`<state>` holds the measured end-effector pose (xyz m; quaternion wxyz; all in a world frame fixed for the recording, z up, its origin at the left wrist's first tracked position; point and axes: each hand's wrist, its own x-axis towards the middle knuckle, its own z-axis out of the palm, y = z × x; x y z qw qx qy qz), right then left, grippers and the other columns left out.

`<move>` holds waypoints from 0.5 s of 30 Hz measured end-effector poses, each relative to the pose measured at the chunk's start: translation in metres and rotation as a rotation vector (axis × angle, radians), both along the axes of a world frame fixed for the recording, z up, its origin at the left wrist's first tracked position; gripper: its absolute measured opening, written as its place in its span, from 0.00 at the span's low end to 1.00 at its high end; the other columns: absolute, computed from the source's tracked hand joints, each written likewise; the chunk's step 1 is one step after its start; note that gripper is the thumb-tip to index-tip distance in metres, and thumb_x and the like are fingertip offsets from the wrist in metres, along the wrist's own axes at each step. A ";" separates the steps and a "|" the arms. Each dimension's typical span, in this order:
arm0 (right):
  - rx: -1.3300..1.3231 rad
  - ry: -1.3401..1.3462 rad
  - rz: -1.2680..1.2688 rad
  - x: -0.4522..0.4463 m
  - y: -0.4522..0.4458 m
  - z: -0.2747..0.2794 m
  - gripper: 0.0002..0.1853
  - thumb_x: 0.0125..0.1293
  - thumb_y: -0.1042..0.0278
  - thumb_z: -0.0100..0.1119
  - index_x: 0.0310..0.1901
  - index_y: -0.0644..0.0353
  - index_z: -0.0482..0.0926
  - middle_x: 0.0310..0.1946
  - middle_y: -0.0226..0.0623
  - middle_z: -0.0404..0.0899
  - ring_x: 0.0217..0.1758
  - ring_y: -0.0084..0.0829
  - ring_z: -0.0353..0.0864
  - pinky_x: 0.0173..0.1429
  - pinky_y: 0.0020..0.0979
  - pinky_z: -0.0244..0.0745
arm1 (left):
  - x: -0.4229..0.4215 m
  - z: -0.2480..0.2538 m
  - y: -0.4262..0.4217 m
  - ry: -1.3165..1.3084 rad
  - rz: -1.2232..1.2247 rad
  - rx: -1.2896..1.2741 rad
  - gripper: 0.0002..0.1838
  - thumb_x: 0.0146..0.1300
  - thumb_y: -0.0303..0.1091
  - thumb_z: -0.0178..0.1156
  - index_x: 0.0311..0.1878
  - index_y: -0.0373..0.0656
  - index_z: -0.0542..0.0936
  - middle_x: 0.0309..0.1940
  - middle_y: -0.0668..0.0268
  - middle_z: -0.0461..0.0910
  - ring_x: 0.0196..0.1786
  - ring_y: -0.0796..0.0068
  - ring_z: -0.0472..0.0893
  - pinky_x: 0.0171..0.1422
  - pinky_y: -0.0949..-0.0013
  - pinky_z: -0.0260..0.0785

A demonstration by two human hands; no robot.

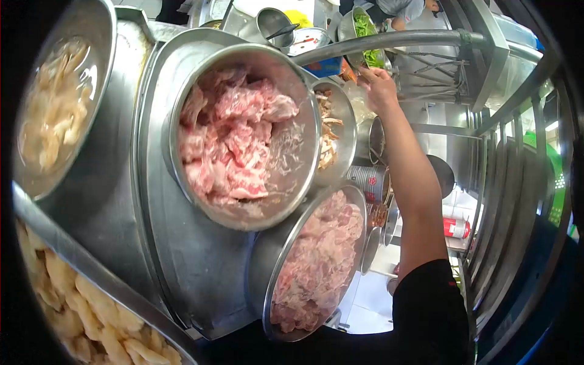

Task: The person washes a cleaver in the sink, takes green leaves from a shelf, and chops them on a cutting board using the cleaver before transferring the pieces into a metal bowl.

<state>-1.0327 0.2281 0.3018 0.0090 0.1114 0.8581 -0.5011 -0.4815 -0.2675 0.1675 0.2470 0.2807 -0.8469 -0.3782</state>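
Note:
My right hand is stretched out to the far side, below a metal bowl of chopped greens. Its fingers are closed around something dark and thin that I cannot make out. My left hand is out of view. Closer to me, a large steel bowl holds raw pink meat with some liquid. In front of my body, a second steel bowl is full of paler sliced raw meat. A bowl with brown and white strips stands between these and my arm.
On the left are a basin of pale pieces in liquid and a tray of pale yellow pieces. A metal rail crosses above my hand. Metal racks stand right. Another person's arm shows at the top.

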 end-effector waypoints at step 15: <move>0.141 -0.117 -0.084 0.026 0.001 0.026 0.30 0.55 0.81 0.73 0.56 0.53 0.68 0.50 0.42 0.78 0.55 0.34 0.79 0.63 0.38 0.71 | -0.019 0.004 -0.020 -0.055 -0.010 0.023 0.36 0.70 0.36 0.59 0.75 0.36 0.55 0.55 0.52 0.72 0.55 0.62 0.73 0.58 0.62 0.68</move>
